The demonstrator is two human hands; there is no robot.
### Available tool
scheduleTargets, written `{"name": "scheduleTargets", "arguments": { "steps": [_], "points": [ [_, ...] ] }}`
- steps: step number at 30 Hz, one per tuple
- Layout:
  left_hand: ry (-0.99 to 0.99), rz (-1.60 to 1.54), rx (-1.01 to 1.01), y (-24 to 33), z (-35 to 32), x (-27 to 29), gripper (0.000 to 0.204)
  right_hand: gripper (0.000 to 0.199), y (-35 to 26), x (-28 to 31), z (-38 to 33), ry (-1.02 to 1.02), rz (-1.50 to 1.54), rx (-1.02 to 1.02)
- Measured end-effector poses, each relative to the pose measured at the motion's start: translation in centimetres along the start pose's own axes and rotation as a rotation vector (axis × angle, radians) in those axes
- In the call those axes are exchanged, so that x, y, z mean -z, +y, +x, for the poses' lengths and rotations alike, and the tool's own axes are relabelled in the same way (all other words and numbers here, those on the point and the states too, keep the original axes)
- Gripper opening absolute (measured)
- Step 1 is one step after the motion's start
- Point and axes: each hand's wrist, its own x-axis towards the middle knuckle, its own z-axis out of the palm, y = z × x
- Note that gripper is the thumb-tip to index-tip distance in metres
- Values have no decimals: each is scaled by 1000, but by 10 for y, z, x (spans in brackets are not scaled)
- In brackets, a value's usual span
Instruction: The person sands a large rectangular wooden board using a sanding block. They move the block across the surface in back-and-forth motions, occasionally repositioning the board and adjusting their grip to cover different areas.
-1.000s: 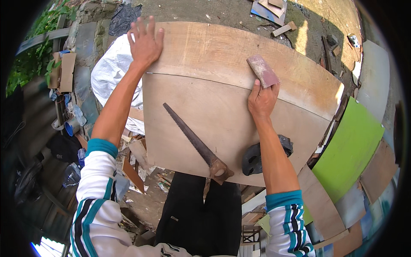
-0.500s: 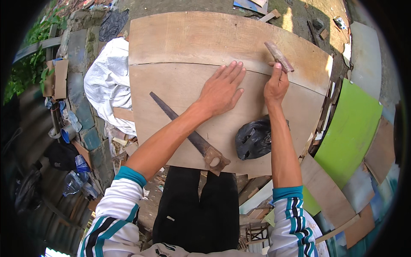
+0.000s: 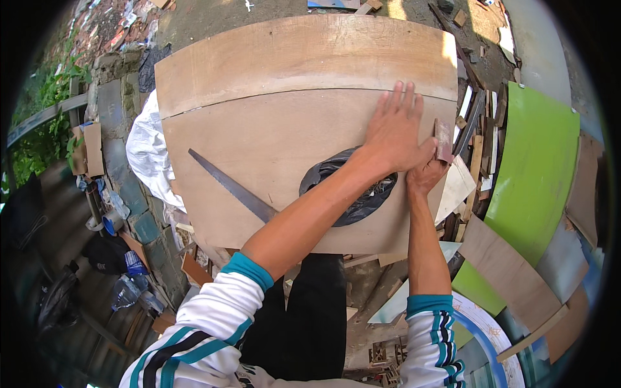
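A wide plywood board (image 3: pixel 272 129) lies before me, with a seam across its far part. My left hand (image 3: pixel 398 132) rests flat on its right side, fingers stretched out and slightly spread. Close beside it, at the right edge, my right hand (image 3: pixel 427 174) grips a small reddish-brown sanding block (image 3: pixel 443 139), apparently wrapped in worn sandpaper. The two hands overlap near the left thumb. Under my left forearm sits an opened black plastic bag (image 3: pixel 323 171), its contents too small to name. A hand saw (image 3: pixel 233 185) lies to the left, its handle hidden behind that forearm.
Stacked wood offcuts (image 3: pixel 479 142) line the board's right side, with a green panel (image 3: pixel 533 168) beyond. White sacking (image 3: pixel 149 155) bulges at the left, next to a low block wall (image 3: pixel 132 174). A round blue-and-white rim (image 3: pixel 482 330) shows at lower right.
My left hand has slid right across the board, next to the right hand. The right hand has come nearer and lower with the sanding block. The whole view has shifted, the board now further left.
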Motion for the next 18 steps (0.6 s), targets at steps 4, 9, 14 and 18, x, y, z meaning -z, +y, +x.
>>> {"name": "scheduleTargets", "arguments": {
  "steps": [4,9,14,18],
  "points": [
    [638,134,676,-79,-2,-13,104,48,-23,1,4,-78,12,-84],
    [-257,-359,99,35,43,-45,95,57,-3,-12,-9,-115,203,-178],
    [160,-189,-43,67,51,-40,84,59,-11,-10,-10,-305,-137,-70],
    [386,222,184,28,72,-65,90,49,-16,0,5,-124,2,-124]
  ]
}}
